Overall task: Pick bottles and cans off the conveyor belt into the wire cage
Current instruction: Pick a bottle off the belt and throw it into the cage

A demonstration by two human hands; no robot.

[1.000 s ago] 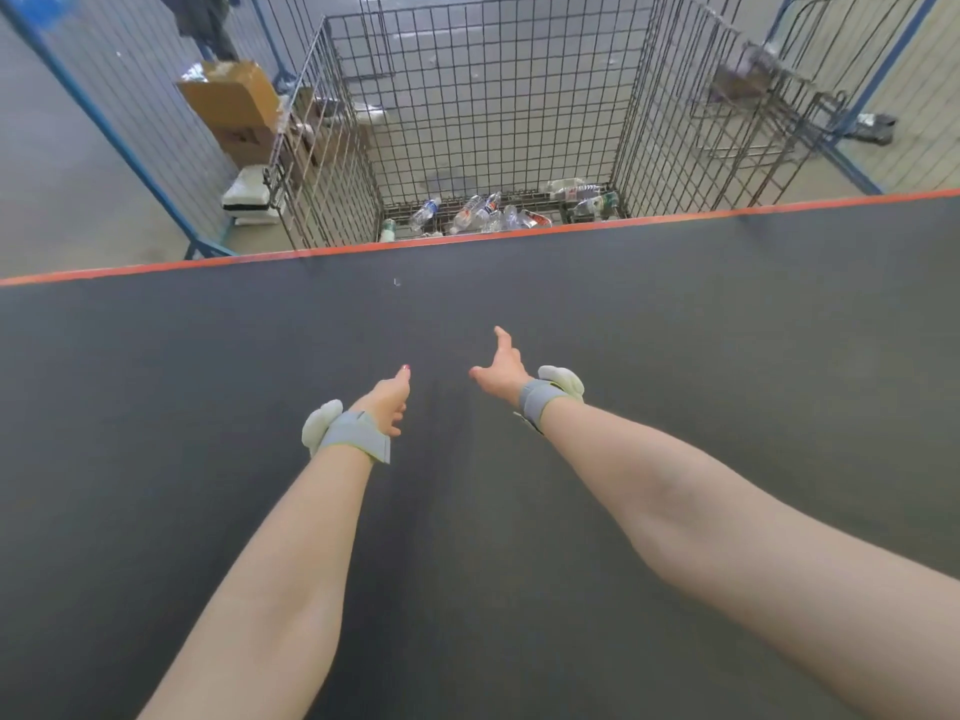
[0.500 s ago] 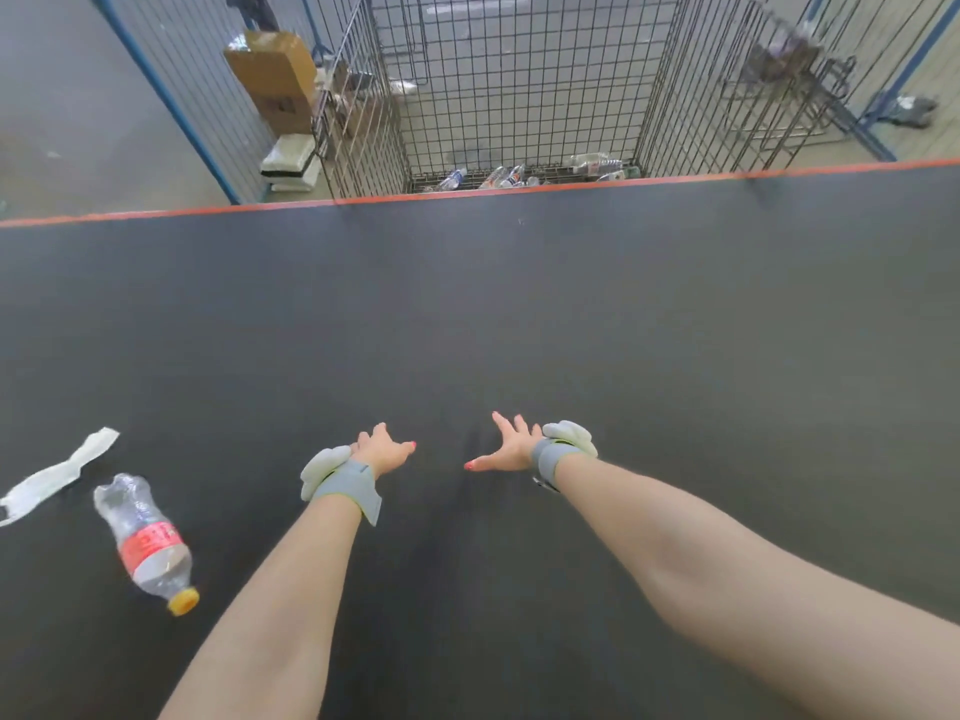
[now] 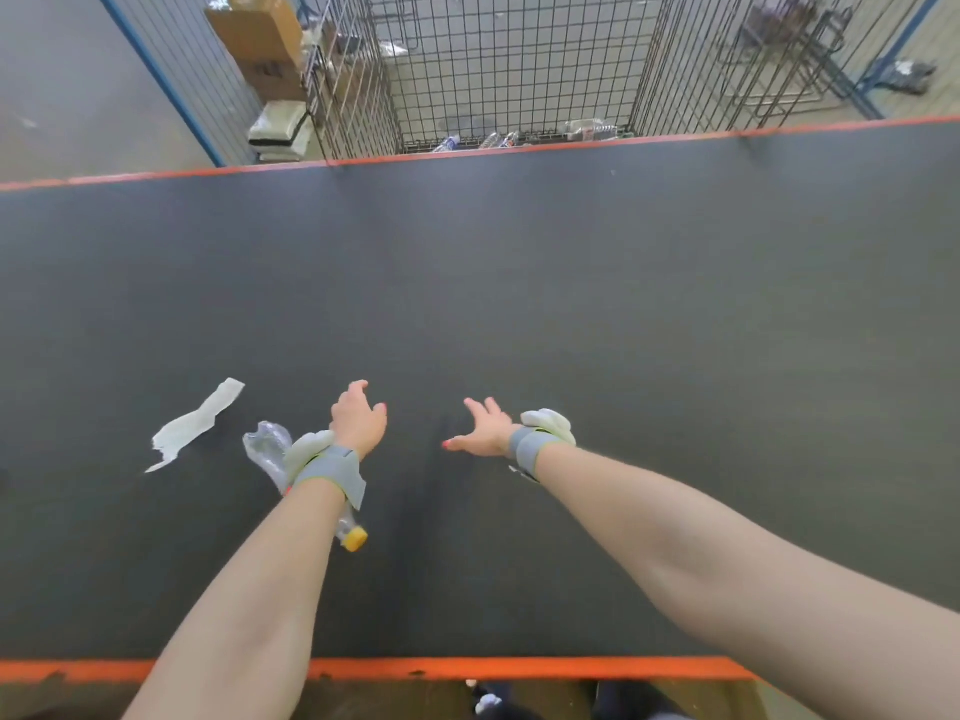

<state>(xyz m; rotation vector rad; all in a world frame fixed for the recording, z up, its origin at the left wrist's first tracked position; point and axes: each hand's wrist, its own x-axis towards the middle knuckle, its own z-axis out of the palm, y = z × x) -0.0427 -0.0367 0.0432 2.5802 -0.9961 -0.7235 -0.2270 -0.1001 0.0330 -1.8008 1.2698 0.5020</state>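
A crushed clear plastic bottle (image 3: 266, 446) with a yellow cap lies on the dark conveyor belt (image 3: 571, 304), mostly hidden under my left wrist. My left hand (image 3: 358, 420) hovers just beyond it, fingers apart and empty. My right hand (image 3: 483, 431) is to its right, palm turned left, fingers spread, holding nothing. The wire cage (image 3: 519, 59) stands past the belt's far orange edge, with several bottles (image 3: 587, 129) on its floor.
A torn white paper strip (image 3: 197, 420) lies on the belt left of the bottle. A cardboard box (image 3: 260, 33) and a blue-framed mesh fence (image 3: 171, 80) stand left of the cage. The belt's near orange edge (image 3: 467, 667) runs just below my arms.
The bottle and paper strip have travelled right along the belt, and the bottle now lies under my left wrist. The view tilted down; both hands stayed spread and empty.
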